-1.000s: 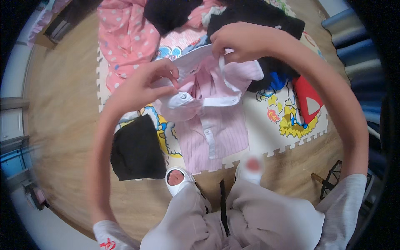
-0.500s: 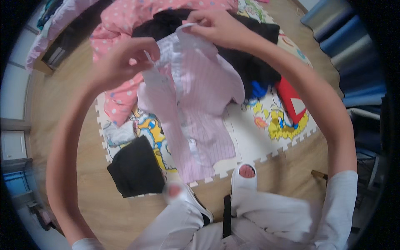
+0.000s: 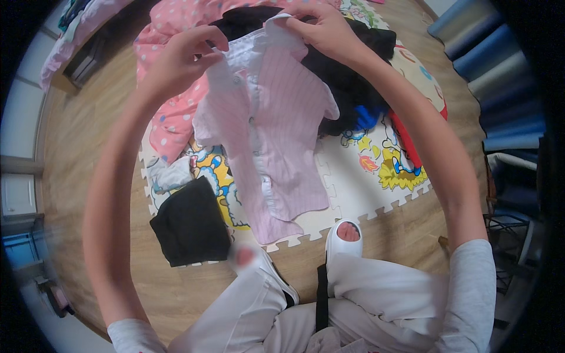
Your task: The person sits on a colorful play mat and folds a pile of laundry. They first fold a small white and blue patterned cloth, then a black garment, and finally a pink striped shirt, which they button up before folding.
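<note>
A pink striped short-sleeved shirt (image 3: 288,123) with a white collar and a buttoned front hangs spread between my hands. My left hand (image 3: 189,54) pinches the collar's left side. At the collar's right corner, my right hand (image 3: 325,30) grips the cloth between thumb and fingers. The shirt's lower hem reaches down over the near edge of the foam play mat (image 3: 353,197). Beneath and behind the shirt lie a pink polka-dot quilt (image 3: 170,126) and a heap of black clothes (image 3: 347,88).
A folded black garment (image 3: 191,223) lies at the mat's near-left corner beside a pale crumpled cloth (image 3: 170,175). Red cloth (image 3: 406,141) sits on the right. Blue curtains (image 3: 500,88) hang at far right. My feet in white slippers (image 3: 344,241) stand at the near edge.
Both hands have moved slightly away from me and raised the collar. The shirt has shifted up the mat with them, its front now flatter and its hem farther from my feet.
</note>
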{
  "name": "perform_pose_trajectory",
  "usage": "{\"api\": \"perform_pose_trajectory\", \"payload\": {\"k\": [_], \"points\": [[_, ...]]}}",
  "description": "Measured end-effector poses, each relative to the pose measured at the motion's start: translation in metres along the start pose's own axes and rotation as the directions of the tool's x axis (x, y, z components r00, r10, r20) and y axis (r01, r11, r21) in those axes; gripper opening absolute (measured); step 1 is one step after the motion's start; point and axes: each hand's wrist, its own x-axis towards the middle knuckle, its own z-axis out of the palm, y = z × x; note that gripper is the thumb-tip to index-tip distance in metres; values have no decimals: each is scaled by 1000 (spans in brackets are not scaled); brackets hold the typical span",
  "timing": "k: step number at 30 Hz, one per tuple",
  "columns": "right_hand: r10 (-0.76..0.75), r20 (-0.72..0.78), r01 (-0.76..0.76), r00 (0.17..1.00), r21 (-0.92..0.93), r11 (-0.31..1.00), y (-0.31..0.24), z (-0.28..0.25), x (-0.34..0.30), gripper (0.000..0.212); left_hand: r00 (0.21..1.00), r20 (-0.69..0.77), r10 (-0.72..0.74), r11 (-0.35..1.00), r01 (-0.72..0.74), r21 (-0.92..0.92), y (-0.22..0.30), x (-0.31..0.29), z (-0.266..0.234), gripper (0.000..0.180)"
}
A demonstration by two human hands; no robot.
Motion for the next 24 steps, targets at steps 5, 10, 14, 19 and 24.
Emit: {"api": "perform_pose_trajectory", "payload": {"k": [5,10,14,19,24], "points": [[-66,-56,70,996,75,995,6,-8,1,18,979,-194,66,997,-71,-20,-17,4,5,13],[52,-85,-39,995,150,988,17,-20,-2,18,980,-192,49,997,-58,-44,-26,2,2,17],[117,115,-134,986,151,979,14,-32,-1,18,985,-158,71,992,-86,-90,-29,-2,-2,19],[87,232,-92,969,10,996,20,-36,-6,30,976,-216,-7,992,-20,-122,-22,-4,-1,15],[74,413,-29,908,-114,993,18,-33,-7,31,991,-137,-10,993,-6,-122,-29,-10,-8,15]]}}
